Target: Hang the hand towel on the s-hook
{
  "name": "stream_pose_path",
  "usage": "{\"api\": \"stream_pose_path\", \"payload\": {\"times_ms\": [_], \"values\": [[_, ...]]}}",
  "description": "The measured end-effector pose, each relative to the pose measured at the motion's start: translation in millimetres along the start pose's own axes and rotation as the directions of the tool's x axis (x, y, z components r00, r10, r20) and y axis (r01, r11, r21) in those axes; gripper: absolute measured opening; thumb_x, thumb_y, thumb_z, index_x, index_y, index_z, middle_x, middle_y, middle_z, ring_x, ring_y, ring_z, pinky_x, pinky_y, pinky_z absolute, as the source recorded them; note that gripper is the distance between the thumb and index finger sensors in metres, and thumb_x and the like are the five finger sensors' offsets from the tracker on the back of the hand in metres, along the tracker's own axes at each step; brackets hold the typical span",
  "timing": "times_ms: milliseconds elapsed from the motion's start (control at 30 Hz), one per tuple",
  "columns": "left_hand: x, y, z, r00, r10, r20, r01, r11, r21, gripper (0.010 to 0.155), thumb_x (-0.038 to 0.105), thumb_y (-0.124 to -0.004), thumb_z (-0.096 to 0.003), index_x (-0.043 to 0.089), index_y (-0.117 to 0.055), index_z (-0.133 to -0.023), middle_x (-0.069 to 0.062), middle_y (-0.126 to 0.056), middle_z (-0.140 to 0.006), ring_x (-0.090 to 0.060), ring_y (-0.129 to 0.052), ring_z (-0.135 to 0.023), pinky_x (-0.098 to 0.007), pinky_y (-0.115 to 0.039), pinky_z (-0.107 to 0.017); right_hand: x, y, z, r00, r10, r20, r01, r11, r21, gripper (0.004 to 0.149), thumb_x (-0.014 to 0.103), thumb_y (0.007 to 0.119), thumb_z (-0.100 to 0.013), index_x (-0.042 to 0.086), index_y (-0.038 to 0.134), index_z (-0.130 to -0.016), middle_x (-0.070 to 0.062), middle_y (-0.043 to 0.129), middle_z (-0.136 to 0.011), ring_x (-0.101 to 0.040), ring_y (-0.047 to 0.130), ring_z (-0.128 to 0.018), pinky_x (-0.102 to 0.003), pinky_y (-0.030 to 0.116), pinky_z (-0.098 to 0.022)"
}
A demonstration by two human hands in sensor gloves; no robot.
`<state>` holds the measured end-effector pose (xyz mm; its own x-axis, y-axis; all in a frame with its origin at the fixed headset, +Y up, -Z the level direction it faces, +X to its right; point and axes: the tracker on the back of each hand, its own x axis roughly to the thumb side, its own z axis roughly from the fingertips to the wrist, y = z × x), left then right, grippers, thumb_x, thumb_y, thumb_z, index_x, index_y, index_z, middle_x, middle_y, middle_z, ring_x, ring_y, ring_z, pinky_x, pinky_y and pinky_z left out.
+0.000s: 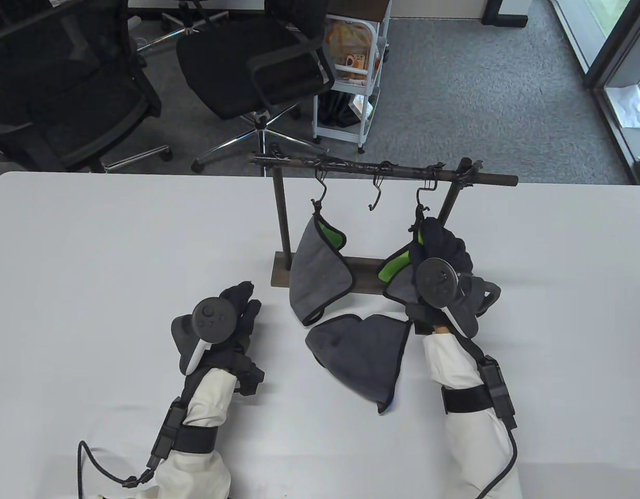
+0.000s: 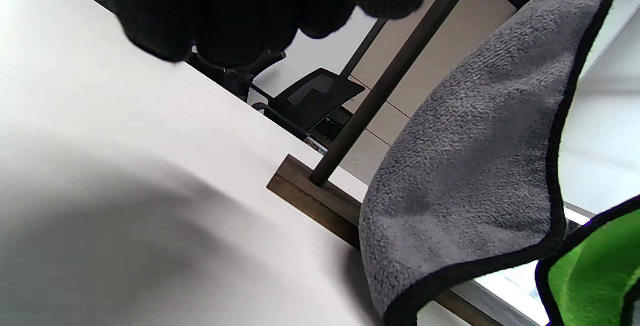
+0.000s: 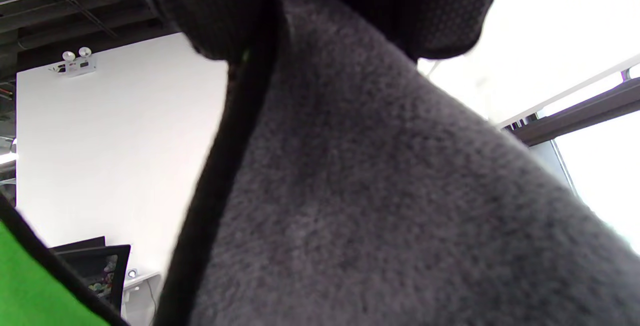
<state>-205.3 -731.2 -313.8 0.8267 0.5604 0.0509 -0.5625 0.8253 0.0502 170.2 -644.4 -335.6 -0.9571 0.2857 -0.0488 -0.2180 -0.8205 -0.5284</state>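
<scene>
Towel (image 1: 398, 270) hanging at right s-hook (image 1: 421, 200), being gripped by right hand (image 1: 439, 249); left hand (image 1: 231, 312) resting on table (image 1: 117, 249), fingers loosely curled.

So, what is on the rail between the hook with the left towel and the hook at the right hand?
In the table view, one empty S-hook hangs between the left towel and the right hand; nothing hangs from it.

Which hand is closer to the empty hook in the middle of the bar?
The right hand. It is up at the towel rack, just right of and below the bare middle metal s-hook. The left hand rests on the white table, far down to the left.
</scene>
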Motion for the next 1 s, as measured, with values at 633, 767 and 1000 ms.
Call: {"api": "stream_pose_path", "payload": {"times_ms": [633,767,1000], "values": [[1.3,-1.4,0.0,1.0,-0.008,-0.002,0.008,1.0,-0.011,0.053,0.036,-0.07,-0.0567,0.016,-0.072,-0.106,-0.018,-0.076,-0.105,-0.034,-0.086,-0.085,-0.047,-0.083,-0.059,-2.2,-33.2,1.1,0.997,-0.051,0.051,0.051,0.999,-0.003,0.064,0.044,0.07,-0.055,0.008,0.057,-0.107,-0.021,0.073,-0.096,-0.039,0.076,-0.083,-0.056,0.066,-0.065],[1.7,-0.8,0.0,1.0,-0.007,0.0,0.007,1.0,-0.009,0.053,0.036,-0.07,-0.0568,0.016,-0.072,-0.106,-0.018,-0.076,-0.105,-0.034,-0.086,-0.085,-0.047,-0.083,-0.059,-8.0,-45.6,0.1,0.998,-0.051,0.046,0.052,0.998,-0.022,0.062,0.044,0.068,-0.056,0.009,0.058,-0.107,-0.021,0.073,-0.097,-0.038,0.076,-0.084,-0.056,0.065,-0.066],[3.7,1.7,0.4,1.0,0.01,0.009,-0.01,1.0,0.0,0.053,0.036,-0.069,-0.0569,0.016,-0.072,-0.106,-0.018,-0.076,-0.105,-0.034,-0.086,-0.085,-0.047,-0.083,-0.06,-28.3,-44.9,6.1,0.997,-0.034,0.069,0.039,0.996,-0.075,0.056,0.041,0.062,-0.059,0.009,0.059,-0.106,-0.021,0.074,-0.096,-0.039,0.076,-0.084,-0.056,0.065,-0.066]]}}
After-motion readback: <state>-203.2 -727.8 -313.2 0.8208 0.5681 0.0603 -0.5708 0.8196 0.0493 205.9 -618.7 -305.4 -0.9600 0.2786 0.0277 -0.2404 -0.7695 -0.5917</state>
